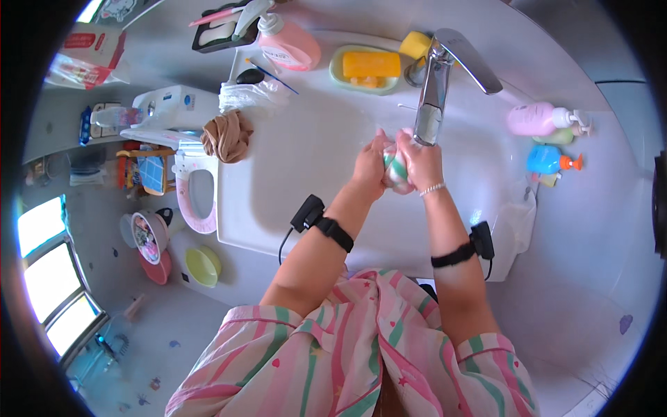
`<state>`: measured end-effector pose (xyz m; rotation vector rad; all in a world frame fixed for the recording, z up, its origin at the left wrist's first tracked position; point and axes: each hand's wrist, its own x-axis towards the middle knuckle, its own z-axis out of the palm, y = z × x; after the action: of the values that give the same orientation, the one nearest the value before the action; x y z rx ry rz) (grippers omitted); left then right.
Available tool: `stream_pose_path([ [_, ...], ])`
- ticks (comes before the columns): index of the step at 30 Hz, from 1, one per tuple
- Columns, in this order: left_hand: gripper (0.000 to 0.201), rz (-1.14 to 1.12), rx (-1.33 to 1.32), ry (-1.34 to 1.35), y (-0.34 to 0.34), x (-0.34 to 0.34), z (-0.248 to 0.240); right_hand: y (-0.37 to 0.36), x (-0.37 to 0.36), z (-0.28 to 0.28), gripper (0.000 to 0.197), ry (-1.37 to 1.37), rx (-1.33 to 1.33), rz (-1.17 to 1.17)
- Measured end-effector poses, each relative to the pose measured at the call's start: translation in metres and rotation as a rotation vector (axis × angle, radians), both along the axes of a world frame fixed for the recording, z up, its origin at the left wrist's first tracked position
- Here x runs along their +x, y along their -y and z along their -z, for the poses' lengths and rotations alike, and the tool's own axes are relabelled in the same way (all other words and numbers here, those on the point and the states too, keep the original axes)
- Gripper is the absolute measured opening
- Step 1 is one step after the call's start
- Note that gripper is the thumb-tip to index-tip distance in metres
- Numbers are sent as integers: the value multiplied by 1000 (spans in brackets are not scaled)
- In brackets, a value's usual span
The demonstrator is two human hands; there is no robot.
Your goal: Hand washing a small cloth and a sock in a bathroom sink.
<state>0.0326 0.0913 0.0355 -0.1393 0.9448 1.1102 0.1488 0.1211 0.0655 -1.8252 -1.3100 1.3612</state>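
Observation:
Over the white sink (306, 187), my left hand (370, 167) and my right hand (424, 164) are pressed together around a bunched cloth (396, 169) with white, green and pink stripes. Only its middle shows between my palms; the rest is hidden by my fingers. The chrome faucet (432, 90) reaches out just above my right hand, its spout close to the knuckles. Whether water is running I cannot tell. A brown crumpled cloth (227, 136) lies on the sink's left edge, apart from my hands.
Behind the basin stand a pink pump bottle (288, 45), an orange soap bar (372, 64) in a green dish and a yellow sponge (415, 44). Pump bottles, one pink (531, 119) and one blue (545, 160), are at right. A toilet (201, 201) and a green basin (203, 266) are at left.

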Motion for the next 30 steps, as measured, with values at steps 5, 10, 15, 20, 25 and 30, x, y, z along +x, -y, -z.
stream_pose_path([
  [5, 42, 265, 14, -171, 22, -52, 7, -14, -6, 21, 28, 39, 393, -178],
  [10, 52, 1134, 103, -725, 14, -59, -41, -27, 4, 4, 31, 4, 264, -470],
  [15, 43, 609, 276, -346, 18, -101, -40, -37, 4, -33, 16, -235, -90, -350],
  [20, 45, 89, 344, 168, 10, -84, -74, -19, 14, 18, 28, -350, -43, -220],
  [25, 63, 168, 336, 43, 16, -83, -47, 10, 25, 58, 48, -1183, -703, 1],
  [30, 70, 171, 419, -16, 17, -78, -62, -2, 57, 51, 46, -1158, -526, -86],
])
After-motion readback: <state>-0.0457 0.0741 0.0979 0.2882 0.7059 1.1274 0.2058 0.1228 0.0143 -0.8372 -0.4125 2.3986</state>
